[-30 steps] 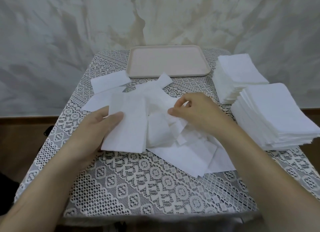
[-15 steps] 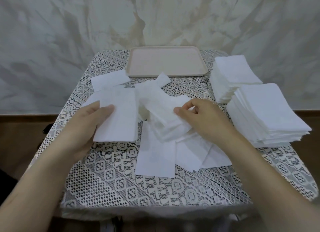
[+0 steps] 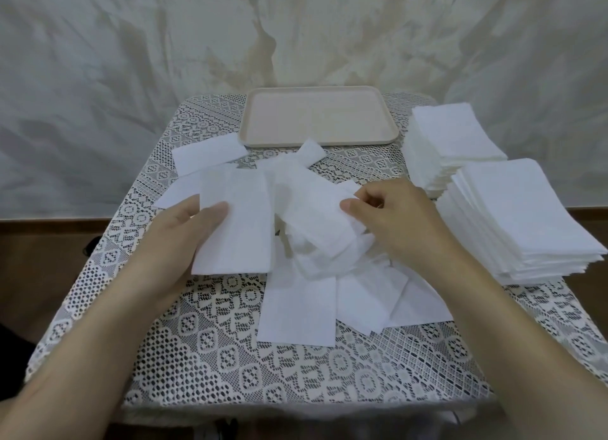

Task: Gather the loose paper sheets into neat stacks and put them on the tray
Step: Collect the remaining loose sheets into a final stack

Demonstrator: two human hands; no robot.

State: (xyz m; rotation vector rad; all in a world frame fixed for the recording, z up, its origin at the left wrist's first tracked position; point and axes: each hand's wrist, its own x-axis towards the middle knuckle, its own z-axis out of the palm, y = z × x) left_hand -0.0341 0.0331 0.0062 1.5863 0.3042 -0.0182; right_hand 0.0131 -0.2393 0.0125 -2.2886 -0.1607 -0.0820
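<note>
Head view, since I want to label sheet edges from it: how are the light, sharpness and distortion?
Head view: soft, even light, no hard shadows, no glare on the tray. Head view: the loose sheets are nearly blown out, so overlapping edges merge, also where the left hand and right hand hold some. Head view: wide-angle stretch at the corners; the tablecloth blurs at its near edge.

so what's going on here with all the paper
A person is gathering paper on a lace-covered table. The left hand holds a small stack, thumb on top; the right hand pinches a sheet from the pile in the middle. Nothing lies on the tray yet. Two tall stacks stand at the right.
</note>
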